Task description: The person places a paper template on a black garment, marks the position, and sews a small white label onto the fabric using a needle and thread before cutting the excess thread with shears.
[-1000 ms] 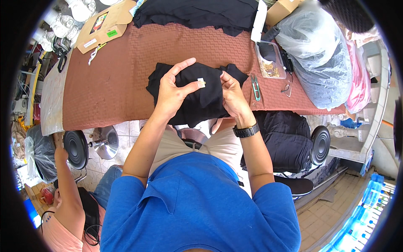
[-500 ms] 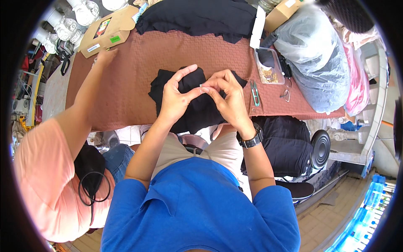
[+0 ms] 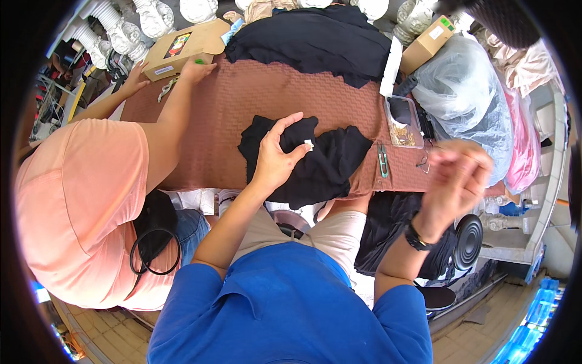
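Note:
A piece of black cloth [image 3: 327,159] lies crumpled at the table's near edge. My left hand [image 3: 276,161] is over it, index finger raised and thumb pressed at a small white tag [image 3: 308,144] on the cloth; the other fingers are curled and partly hidden. Off to the right, past the table's near edge, my right hand [image 3: 459,185] is raised in the air, its fingers smeared by motion; I cannot make out anything in them. Between the hands, small green thread snips [image 3: 382,160] lie on the brown table cover [image 3: 206,121].
At my left, a person in a peach shirt [image 3: 79,200] has both hands at a cardboard box [image 3: 185,45]. More black fabric [image 3: 309,45] spreads across the far side. To the right are a clear container [image 3: 405,124] of small gold pieces, eyeglasses [image 3: 423,162] and a bulky plastic bag [image 3: 454,91].
My right hand has left the left hand's fingertips and swung right. My left hand stays at the cloth. The person beside me has leaned in, with both hands now at the box.

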Tool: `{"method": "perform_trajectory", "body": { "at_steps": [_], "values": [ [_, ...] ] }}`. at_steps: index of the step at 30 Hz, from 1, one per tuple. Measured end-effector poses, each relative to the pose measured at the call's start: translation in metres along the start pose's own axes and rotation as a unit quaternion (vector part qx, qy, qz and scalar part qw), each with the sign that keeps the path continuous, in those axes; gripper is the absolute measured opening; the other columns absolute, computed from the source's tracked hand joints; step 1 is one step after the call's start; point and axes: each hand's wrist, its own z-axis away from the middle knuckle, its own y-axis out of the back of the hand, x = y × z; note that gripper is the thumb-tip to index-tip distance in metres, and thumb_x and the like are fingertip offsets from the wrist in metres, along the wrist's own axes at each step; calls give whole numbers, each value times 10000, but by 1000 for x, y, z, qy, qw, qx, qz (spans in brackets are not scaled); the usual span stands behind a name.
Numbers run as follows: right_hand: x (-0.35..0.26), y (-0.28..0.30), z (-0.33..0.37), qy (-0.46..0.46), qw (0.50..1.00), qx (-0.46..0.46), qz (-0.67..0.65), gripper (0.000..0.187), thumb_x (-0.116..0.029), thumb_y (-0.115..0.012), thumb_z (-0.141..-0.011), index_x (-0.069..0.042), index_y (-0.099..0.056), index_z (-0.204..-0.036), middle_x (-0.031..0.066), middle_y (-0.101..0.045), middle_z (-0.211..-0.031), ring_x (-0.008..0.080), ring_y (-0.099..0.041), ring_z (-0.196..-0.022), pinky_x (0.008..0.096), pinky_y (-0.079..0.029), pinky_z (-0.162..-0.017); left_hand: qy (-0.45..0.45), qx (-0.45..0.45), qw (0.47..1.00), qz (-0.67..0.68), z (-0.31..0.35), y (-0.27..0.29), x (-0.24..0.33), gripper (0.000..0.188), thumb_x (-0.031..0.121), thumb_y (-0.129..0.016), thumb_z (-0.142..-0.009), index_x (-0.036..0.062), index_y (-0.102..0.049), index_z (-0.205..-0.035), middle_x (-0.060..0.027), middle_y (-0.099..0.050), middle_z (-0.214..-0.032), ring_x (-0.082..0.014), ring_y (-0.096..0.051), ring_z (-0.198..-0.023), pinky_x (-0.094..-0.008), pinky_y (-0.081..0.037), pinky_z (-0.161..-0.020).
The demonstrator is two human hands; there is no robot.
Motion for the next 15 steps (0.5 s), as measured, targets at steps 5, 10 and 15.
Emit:
{"method": "perform_trajectory", "body": {
  "at_steps": [5,10,15],
  "values": [
    [-51,47,-17,65,997,39,0,97,-127,-509,-1067,-45,-537,-1110,70,-510,-851,148,-465,-766,259,-447,-607,-37,14,999,-37,-2,1,-10,600,-100,-759,-795,-4,-579,-1359,-89,-652,-1242,-149,-630,-1114,-268,-495,-987],
    [-88,80,-18,86,991,82,-53,109,-153,-598,-1029,-60,-542,-1022,23,-447,-829,118,-378,-723,221,-400,-586,-30,14,998,-53,-3,4,-5,593,-94,-756,-802,-10,-575,-1361,-94,-660,-1236,-153,-635,-1113,-271,-498,-987],
    [-103,80,-17,124,991,49,-23,220,-122,-684,-958,-85,-469,-926,3,-389,-811,112,-336,-677,208,-351,-546,-20,-5,999,26,-4,-2,-2,588,-96,-745,-818,-36,-554,-1370,-102,-669,-1215,-138,-640,-1082,-264,-512,-968]
  ]
}}
